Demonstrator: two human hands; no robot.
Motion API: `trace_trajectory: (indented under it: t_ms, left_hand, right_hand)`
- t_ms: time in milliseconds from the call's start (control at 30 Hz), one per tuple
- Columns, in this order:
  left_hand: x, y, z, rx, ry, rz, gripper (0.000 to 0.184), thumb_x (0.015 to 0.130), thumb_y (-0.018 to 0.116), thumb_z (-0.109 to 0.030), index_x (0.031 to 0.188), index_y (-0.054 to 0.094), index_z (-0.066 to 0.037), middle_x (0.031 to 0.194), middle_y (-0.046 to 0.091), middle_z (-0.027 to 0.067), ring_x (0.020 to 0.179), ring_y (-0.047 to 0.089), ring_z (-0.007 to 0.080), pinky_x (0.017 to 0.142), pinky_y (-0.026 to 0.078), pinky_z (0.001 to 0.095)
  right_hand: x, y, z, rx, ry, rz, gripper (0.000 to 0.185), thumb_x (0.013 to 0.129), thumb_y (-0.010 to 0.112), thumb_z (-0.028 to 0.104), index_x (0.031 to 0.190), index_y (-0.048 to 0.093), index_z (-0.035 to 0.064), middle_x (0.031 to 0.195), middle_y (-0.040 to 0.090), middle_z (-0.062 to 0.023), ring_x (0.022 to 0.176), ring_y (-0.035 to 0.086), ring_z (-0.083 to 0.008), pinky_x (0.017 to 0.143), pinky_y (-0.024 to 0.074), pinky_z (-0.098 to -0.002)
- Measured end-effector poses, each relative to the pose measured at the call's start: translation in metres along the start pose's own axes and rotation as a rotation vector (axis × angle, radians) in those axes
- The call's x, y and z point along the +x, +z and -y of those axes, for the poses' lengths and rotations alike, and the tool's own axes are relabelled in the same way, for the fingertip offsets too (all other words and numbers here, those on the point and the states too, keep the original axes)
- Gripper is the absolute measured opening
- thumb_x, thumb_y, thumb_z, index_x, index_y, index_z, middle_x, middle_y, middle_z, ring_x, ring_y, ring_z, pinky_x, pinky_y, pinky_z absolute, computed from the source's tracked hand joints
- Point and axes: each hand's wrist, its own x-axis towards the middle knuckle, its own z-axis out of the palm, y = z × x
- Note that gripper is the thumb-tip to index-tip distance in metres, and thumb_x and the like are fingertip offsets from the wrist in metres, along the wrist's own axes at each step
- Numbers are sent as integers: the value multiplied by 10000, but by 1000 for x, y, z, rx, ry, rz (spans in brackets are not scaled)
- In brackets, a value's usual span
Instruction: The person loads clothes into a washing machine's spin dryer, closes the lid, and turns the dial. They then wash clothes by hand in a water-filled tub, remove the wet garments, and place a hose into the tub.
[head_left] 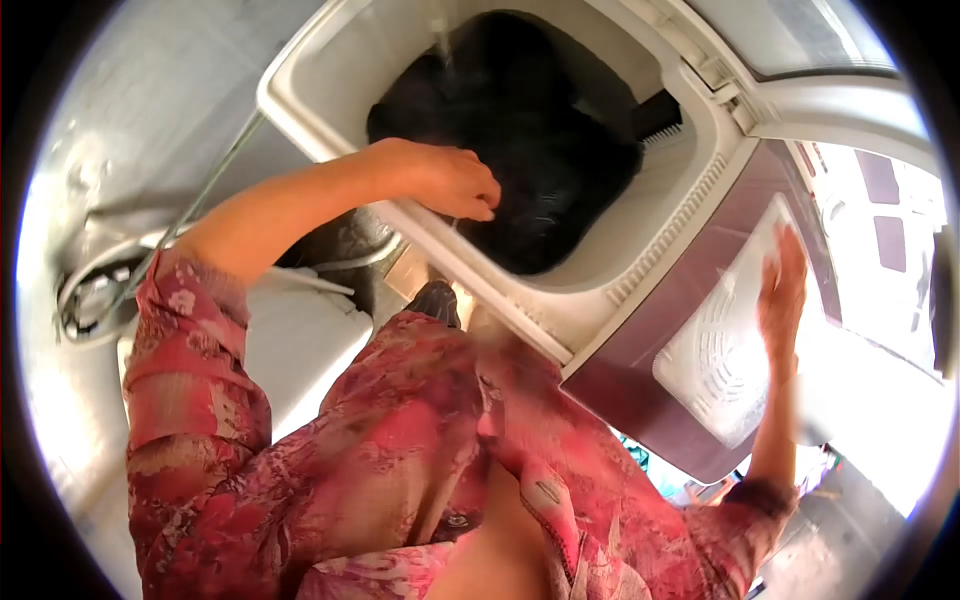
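Observation:
A white washing tub [450, 255] stands open in front of me with dark wet cloth [500, 130] and dark water inside. Over the tub's near rim hangs my left hand [455, 182], its fingers curled down just above the dark load; whether they hold anything is hidden. To the right, my right hand [783, 285] is stretched out with its fingers together and straight, over the whitish translucent lid [715, 350] on the machine's maroon top [640, 350]. Nothing shows in that hand.
The raised tub lid [800, 40] is at the upper right. A black comb-like part [660, 118] sits on the tub's inner right wall. Hoses [95, 285] and a white panel [300, 335] lie at the left. A dark shoe [435, 300] shows below the tub.

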Motion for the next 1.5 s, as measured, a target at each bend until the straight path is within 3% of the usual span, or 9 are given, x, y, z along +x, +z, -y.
trace_trajectory:
  t_ms: [167,333,433,500,600,933,1133,1367,1500]
  left_hand:
    - [99,-1,73,631,-237,355,544,802,665,-314,1273,496,-100,1303,471,147,1216,427,324,894,462,426]
    - [158,39,153,961,-180,172,969,642,764,-485,1397,310,-81,1398,341,166,1243,392,345,1012,335,502]
    - [190,53,178,835,-68,98,955,578,769,-552,1311,444,-32,1316,447,198,1188,454,359,1030,269,541]
    - [204,54,162,448,-232,394,767,622,731,-550,1122,592,15,1153,569,218,1089,535,362,978,354,496]
    - [211,93,194,301,-91,207,617,651,689,-538,912,674,21,933,654,208,930,618,354,848,466,437]
    - [108,49,92,-19,-314,124,331,806,617,-274,927,632,33,956,629,193,929,599,313,827,460,396]
    - [51,-10,38,-260,-324,224,289,795,639,-246,865,620,34,755,626,121,726,580,231,707,439,340]
    - [136,-47,82,-684,-298,-175,397,792,677,-168,1124,582,28,1012,644,111,943,603,209,844,489,331]
    - [258,-44,171,-406,-344,-877,537,776,669,-345,1149,549,22,1067,619,208,980,601,329,842,486,388]
  right_hand:
    - [-115,-13,34,17,272,29,437,997,331,324,1317,463,57,1385,400,-172,1303,348,-336,1063,285,-441]
    - [-125,-10,37,63,351,-39,385,963,367,216,1265,511,26,1356,445,-158,1296,368,-330,1067,279,-433]
    - [-128,-7,33,66,355,-50,372,969,368,219,1252,522,33,1353,452,-153,1290,380,-326,1062,290,-437]
    - [-127,-8,34,38,374,-33,381,980,365,256,1261,517,48,1355,454,-142,1292,379,-318,1061,300,-443]
    - [-129,-7,30,42,385,-23,386,983,359,266,1264,516,54,1357,453,-138,1296,376,-314,1064,301,-443]
    - [-135,-2,26,-2,373,-41,399,992,348,331,1278,515,108,1367,451,-105,1304,376,-283,1072,305,-437]
    - [-133,-2,28,17,383,-46,412,993,346,346,1278,515,101,1370,446,-112,1312,366,-280,1075,300,-427]
    - [-134,-6,27,-21,366,24,428,1000,294,339,1302,467,90,1382,420,-122,1302,372,-291,1069,314,-438]
    - [-134,-5,25,-49,366,40,456,997,276,368,1301,465,86,1382,419,-124,1300,372,-291,1068,314,-441]
